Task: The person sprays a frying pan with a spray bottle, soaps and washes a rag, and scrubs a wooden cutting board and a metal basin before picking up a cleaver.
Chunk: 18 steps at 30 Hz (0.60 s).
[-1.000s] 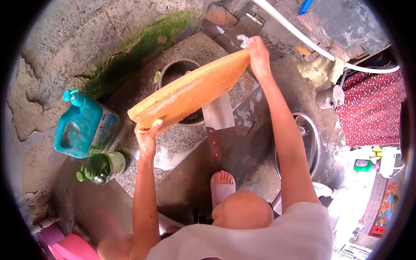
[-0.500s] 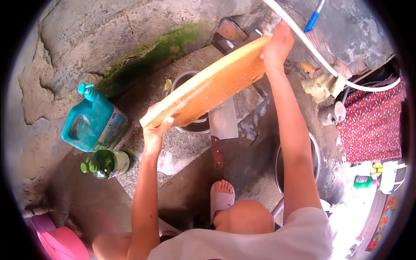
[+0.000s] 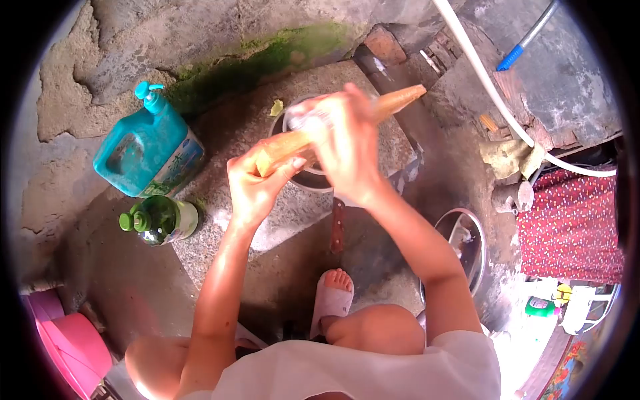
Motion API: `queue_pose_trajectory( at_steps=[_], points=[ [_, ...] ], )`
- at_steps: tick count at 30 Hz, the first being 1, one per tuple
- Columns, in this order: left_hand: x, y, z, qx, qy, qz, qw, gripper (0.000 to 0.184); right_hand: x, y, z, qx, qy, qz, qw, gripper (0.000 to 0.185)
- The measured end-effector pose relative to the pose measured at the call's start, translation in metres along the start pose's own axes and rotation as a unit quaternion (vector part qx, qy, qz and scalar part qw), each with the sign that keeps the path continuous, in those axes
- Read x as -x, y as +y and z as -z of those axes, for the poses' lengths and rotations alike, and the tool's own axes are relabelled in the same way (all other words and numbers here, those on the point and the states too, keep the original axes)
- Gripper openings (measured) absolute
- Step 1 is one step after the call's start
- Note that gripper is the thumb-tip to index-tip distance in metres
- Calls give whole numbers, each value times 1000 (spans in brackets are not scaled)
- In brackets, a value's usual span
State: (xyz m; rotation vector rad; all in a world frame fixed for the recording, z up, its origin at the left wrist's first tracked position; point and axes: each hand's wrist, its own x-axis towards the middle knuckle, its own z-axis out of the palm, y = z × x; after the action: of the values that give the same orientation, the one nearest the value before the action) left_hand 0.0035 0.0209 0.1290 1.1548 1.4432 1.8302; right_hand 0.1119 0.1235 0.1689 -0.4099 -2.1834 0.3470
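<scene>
A wooden cutting board (image 3: 399, 101) is tilted nearly edge-on above a metal pot (image 3: 313, 181) on the stone slab. My left hand (image 3: 257, 183) grips its near left end, thumb on the edge. My right hand (image 3: 347, 143), blurred by motion, is closed over the board's middle. A whitish, shiny scrap (image 3: 308, 121) shows at its fingers; I cannot make out what it is. Below the board lies a cleaver, its brown handle (image 3: 338, 227) pointing toward my foot; its blade is mostly hidden.
A teal pump jug (image 3: 150, 143) and a green bottle (image 3: 160, 219) stand at left on the stone slab (image 3: 230, 233). A metal basin (image 3: 481, 250) is at right. A white hose (image 3: 490, 83) runs past a red patterned cloth (image 3: 570, 227). A pink tub (image 3: 73, 347) sits lower left.
My right hand has moved from the board's far end down and left to its middle. The board has turned more edge-on and its near end has shifted right.
</scene>
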Motion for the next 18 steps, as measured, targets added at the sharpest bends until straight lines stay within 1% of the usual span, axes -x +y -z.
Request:
queue_pose_trajectory(
  at_steps=[2,4,5,6,8,10,11,12,13,14,15,16,17,18],
  points=[
    [3,1,-4,12,14,17,1000,26,0,2,4,-1,-21,38,999,17],
    [5,0,-4,6,14,2,1000,27,-1,48,23,129,0,-48,991,19],
    [3,0,-4,1,19,-8,1000,27,2,88,35,84,8,-109,990,20],
    [3,2,-5,-7,19,-14,1000,28,-7,90,41,38,14,-174,984,20],
    [1,6,-11,-27,11,-27,999,29,1,81,30,29,5,-135,990,20],
    [-2,3,-14,-39,22,-22,999,25,-9,22,15,24,-15,-101,994,20],
    [-5,2,-15,-55,22,-16,998,24,-13,0,6,58,4,-20,998,17],
    [-5,1,-16,-70,21,-10,997,22,-16,-20,0,17,-16,-24,999,12],
    [-3,2,-16,-110,35,-27,993,14,-17,-36,-3,25,-27,-15,999,10],
    [-4,-3,-16,-112,58,-121,985,7,-19,-52,-3,17,-30,2,999,10],
    [-3,-2,-20,-52,78,-109,990,6,-17,-47,-5,17,-23,40,999,10],
    [-3,0,-19,-59,62,-72,994,7,-16,-41,-6,16,-15,77,997,10],
    [-2,3,-18,-67,46,-36,996,7,-17,-34,0,5,-29,69,997,11],
    [-2,6,-12,-140,-3,24,990,10,-20,-24,9,-6,-44,62,997,11]
  ],
)
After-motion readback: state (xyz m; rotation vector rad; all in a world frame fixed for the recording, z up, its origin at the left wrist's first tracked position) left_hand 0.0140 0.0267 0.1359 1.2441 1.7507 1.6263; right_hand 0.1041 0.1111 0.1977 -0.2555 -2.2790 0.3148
